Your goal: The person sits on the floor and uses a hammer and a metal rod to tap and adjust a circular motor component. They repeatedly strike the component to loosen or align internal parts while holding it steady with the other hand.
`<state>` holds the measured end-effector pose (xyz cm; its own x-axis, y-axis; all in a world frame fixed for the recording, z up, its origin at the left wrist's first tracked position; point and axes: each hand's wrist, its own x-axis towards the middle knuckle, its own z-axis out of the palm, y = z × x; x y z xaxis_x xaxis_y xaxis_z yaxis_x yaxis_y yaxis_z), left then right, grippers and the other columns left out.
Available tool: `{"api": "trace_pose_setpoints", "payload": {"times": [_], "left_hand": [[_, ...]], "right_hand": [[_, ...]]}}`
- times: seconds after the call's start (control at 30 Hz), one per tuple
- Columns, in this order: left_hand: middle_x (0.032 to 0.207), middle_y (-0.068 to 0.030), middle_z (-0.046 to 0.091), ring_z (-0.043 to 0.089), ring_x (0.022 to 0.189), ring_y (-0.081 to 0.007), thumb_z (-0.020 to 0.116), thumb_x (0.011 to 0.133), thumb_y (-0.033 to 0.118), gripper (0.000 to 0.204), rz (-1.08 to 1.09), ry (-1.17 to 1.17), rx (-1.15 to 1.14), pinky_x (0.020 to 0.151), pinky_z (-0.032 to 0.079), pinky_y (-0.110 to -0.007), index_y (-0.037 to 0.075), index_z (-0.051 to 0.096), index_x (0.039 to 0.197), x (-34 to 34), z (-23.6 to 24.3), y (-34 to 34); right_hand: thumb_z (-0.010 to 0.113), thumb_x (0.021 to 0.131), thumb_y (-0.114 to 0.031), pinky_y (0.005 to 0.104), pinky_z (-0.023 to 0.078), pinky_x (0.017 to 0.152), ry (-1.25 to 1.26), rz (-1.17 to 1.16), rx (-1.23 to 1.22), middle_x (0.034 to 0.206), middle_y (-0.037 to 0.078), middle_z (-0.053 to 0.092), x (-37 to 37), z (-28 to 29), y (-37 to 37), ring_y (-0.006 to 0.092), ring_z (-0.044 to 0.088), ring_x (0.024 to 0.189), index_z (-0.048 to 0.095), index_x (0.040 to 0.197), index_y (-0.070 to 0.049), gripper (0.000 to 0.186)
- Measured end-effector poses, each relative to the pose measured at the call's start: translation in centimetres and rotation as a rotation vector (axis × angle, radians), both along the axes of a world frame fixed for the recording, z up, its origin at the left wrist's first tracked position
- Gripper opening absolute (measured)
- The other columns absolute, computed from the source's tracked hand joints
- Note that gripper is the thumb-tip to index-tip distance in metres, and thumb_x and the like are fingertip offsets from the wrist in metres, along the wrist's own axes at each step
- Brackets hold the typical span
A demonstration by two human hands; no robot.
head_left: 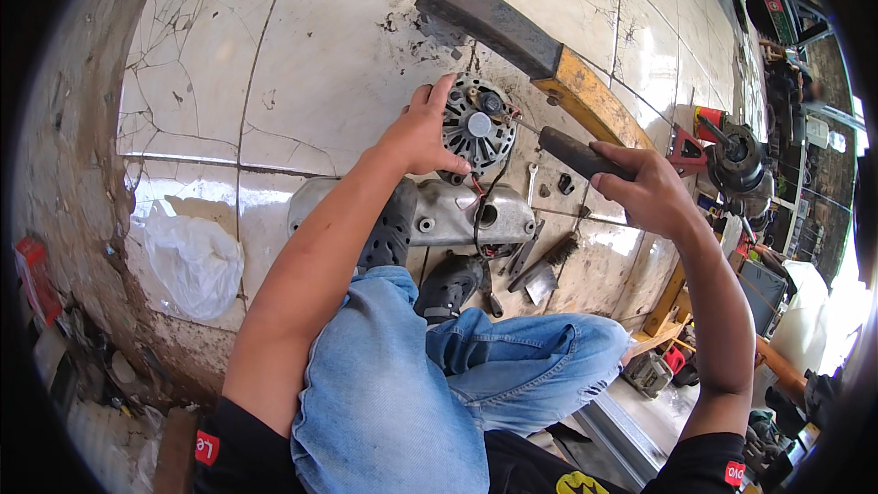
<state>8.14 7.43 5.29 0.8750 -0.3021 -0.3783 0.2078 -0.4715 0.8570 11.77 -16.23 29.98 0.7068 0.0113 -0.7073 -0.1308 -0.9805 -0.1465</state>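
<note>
Red lettered tags (207, 447) are borne by the sleeves (240, 439). A dark-handled tool (578, 154) is gripped in the curled right hand (654, 190). Just beyond a cast-metal piece (448, 209), the alternator (478, 125) is clasped at its rim by the spread left hand (416, 139); probably heavy and stiff, it is best gripped there, its fragile-looking wires (477, 217) spared.

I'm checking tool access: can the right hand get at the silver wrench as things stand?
Probably not: the right hand grips a dark-handled tool, though nothing covers the wrench on the floor nearby.
</note>
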Motion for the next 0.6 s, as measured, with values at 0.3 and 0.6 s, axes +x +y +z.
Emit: {"api": "trace_pose_setpoints", "payload": {"times": [0.3,0.6], "left_hand": [[0.154,-0.0271,0.03,0.041,0.136,-0.0517,0.096,0.058,0.027,0.137,0.01,-0.008,0.01,0.113,0.041,-0.05,0.018,0.005,0.16,-0.1,0.1,0.1],[0.157,-0.0273,0.025,0.035,0.14,-0.0511,0.097,0.058,0.032,0.138,0.018,-0.119,0.05,0.116,0.038,-0.049,0.011,0.005,0.159,-0.5,-0.5,-0.2]], "right_hand": [[0.069,0.085,-0.029,0.0294,0.044,0.052,-0.029,0.041,0.068,0.073,0.005,0.064,0.4,-1.5,-0.6,0.0096,0.051,0.05,0.061,0.138,-0.003,0.06],[0.057,0.096,-0.026,0.0231,0.033,0.031,0.372,-0.441,0.144,0.079,0.007,0.066,3.5,-0.1,1.8,0.0095,0.053,0.045,0.05,0.146,-0.007,0.054]]}}
